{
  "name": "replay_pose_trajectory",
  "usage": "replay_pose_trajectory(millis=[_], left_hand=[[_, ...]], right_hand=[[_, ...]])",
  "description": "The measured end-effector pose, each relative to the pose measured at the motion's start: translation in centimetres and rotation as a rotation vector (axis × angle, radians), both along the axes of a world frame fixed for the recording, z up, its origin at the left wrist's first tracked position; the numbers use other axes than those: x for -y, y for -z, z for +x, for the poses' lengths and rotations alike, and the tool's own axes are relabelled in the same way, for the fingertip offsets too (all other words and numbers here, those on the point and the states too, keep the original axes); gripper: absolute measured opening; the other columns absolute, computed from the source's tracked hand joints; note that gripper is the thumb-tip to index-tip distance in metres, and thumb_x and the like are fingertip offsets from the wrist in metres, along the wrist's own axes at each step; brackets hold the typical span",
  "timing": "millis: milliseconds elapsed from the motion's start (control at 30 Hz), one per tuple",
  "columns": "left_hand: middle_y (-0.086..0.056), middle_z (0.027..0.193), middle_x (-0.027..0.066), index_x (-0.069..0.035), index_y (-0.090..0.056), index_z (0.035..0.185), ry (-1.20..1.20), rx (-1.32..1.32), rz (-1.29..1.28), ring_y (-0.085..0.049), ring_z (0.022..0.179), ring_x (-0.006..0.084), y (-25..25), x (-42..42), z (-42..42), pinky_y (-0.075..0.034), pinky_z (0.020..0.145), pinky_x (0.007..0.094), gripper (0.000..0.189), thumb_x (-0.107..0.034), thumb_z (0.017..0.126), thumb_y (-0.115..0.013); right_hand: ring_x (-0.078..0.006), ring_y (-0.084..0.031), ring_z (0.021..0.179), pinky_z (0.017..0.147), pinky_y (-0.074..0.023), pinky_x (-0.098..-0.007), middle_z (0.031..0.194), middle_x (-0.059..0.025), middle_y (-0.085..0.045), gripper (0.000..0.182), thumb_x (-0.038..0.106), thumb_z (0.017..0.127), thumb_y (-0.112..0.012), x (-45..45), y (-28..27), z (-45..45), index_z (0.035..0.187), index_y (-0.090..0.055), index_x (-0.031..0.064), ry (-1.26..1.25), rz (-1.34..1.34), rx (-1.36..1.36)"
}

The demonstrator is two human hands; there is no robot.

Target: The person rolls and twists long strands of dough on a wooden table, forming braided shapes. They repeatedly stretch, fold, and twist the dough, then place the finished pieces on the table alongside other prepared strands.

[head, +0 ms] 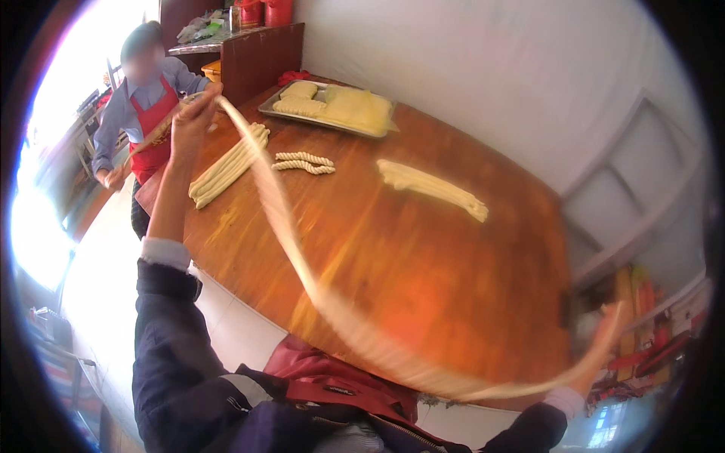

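A long rope of dough (pixel 294 243) hangs in a curve between my two raised hands, its middle blurred by motion. My left hand (pixel 192 116) is shut on one end at the upper left. Far out at the right, my right hand (pixel 609 328) grips the other end; its fingers are blurred. Below the rope, on the wooden table (pixel 351 243), lie a row of dough strips (pixel 226 170), two short twisted dough pieces (pixel 304 162) and a thick dough bundle (pixel 431 188).
A co-worker in a red apron (pixel 150 124) stands beyond my left hand, also holding a dough strand. A metal tray (pixel 340 125) of dough under plastic sits at the table's back, near a dark red cabinet (pixel 260 59). A metal rack (pixel 617 181) leans at the right.
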State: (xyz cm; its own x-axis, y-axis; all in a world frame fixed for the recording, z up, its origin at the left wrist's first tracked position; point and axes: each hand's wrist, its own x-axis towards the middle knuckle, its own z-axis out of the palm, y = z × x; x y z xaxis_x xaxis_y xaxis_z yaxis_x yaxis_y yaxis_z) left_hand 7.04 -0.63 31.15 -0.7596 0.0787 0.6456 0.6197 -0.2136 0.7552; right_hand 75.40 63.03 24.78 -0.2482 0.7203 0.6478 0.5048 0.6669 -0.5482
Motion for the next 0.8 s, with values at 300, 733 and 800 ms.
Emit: replay_pose_trajectory(millis=[300, 733, 800], left_hand=[[-0.066, 0.1, 0.0084, -0.01, -0.058, 0.119, -0.888, -0.312, -1.43, -0.058, 0.1, 0.0248, 26.4, 13.0, -5.7, -0.044, 0.085, 0.04, 0.033, -0.02, 0.089, -0.052], [-0.031, 0.145, 0.0234, 0.003, -0.027, 0.141, -0.091, 0.465, -1.977, -0.028, 0.135, 0.0369, 23.7, -4.6, 1.4, -0.027, 0.106, 0.0505, 0.069, -0.034, 0.088, -0.052], [-0.031, 0.145, 0.0234, 0.003, -0.028, 0.141, -0.632, 0.087, -1.757, -0.028, 0.135, 0.0372, 29.0, -4.0, -0.9, -0.026, 0.107, 0.0485, 0.069, -0.035, 0.088, -0.051]], right_hand=[[-0.0138, -0.058, 0.074, 0.071, -0.0481, -0.0318, 0.078, -0.0026, -0.063, 0.013, 0.012, 0.08, -0.062, 5.2, 10.8, 13.3, 0.09, -0.064, 0.0038, 0.257, -0.758, 0.544], [-0.0118, -0.062, 0.074, 0.067, -0.0486, -0.0284, 0.08, -0.0035, -0.068, 0.024, 0.005, 0.069, -0.07, 16.7, 7.3, -8.0, 0.093, -0.07, 0.0041, -0.246, -0.723, 0.553], [-0.0136, -0.063, 0.07, 0.065, -0.0486, -0.0291, 0.077, -0.0077, -0.068, 0.02, 0.004, 0.069, -0.069, 15.0, 7.8, -10.1, 0.089, -0.069, 0.0011, -0.268, -0.538, 0.526]])
